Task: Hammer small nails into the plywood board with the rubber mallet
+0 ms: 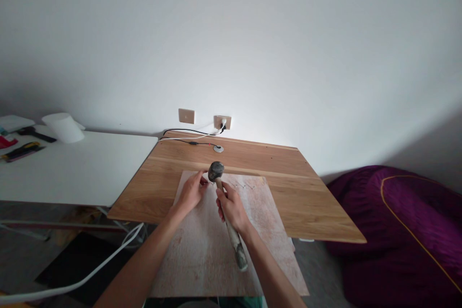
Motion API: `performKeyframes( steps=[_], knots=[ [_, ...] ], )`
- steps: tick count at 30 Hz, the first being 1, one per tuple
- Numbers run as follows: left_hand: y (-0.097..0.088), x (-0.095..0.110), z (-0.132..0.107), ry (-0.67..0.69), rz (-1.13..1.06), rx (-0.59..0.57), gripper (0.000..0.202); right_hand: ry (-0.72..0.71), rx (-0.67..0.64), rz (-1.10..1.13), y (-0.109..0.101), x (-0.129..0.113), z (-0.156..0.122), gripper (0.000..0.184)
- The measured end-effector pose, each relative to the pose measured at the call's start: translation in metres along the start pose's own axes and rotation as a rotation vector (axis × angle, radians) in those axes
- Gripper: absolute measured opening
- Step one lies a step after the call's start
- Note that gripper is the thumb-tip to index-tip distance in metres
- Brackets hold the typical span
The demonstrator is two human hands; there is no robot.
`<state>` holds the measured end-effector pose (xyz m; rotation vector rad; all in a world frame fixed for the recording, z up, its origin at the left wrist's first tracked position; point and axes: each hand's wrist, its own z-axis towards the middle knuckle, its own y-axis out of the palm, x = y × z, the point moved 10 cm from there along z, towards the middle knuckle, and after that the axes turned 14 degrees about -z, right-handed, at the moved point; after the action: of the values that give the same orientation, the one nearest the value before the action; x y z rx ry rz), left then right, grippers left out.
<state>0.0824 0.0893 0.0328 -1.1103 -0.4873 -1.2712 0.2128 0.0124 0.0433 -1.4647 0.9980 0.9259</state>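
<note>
My right hand (231, 208) is wrapped round the wooden handle of a hammer (216, 172), whose dark metal head is raised just above the far part of a pale board (212, 240). My left hand (192, 191) rests on that board with its fingertips pinched together right beside the hammer head; what they pinch is too small to make out. A row of small nails or marks (245, 186) runs along the board's far edge to the right of the hammer. The board lies on a wooden desk (288, 187).
A white table (79, 168) adjoins the desk on the left, carrying a white roll (63, 127) and hand tools (21, 150). Wall sockets (222, 121) with cables sit behind the desk. A purple beanbag (397, 221) lies at the right. A white cable (90, 274) trails below left.
</note>
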Motion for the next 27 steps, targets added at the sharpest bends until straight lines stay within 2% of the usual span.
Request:
performKeyframes(
  steps=[5, 8, 11, 15, 21, 27],
  knots=[
    [0.0, 0.0, 0.0, 0.0, -0.022, 0.008, 0.046, -0.005, 0.002, 0.007, 0.0, -0.002, 0.001, 0.037],
    [-0.003, 0.004, 0.0, 0.057, -0.031, 0.044, 0.06, 0.001, -0.025, -0.013, 0.005, 0.001, 0.003, 0.037],
    [-0.002, 0.006, 0.0, 0.109, -0.047, 0.045, 0.066, 0.029, -0.061, -0.064, 0.011, 0.008, 0.003, 0.038],
    [-0.002, 0.002, 0.0, 0.112, -0.038, 0.049, 0.06, 0.035, -0.042, -0.048, 0.01, 0.011, 0.003, 0.038],
    [0.003, -0.006, 0.0, -0.032, -0.001, -0.017, 0.032, 0.023, 0.013, -0.004, 0.002, 0.01, 0.003, 0.042],
    [0.003, -0.006, 0.0, -0.01, -0.002, -0.022, 0.036, 0.014, 0.002, -0.018, 0.005, 0.01, 0.0, 0.037]
  ],
)
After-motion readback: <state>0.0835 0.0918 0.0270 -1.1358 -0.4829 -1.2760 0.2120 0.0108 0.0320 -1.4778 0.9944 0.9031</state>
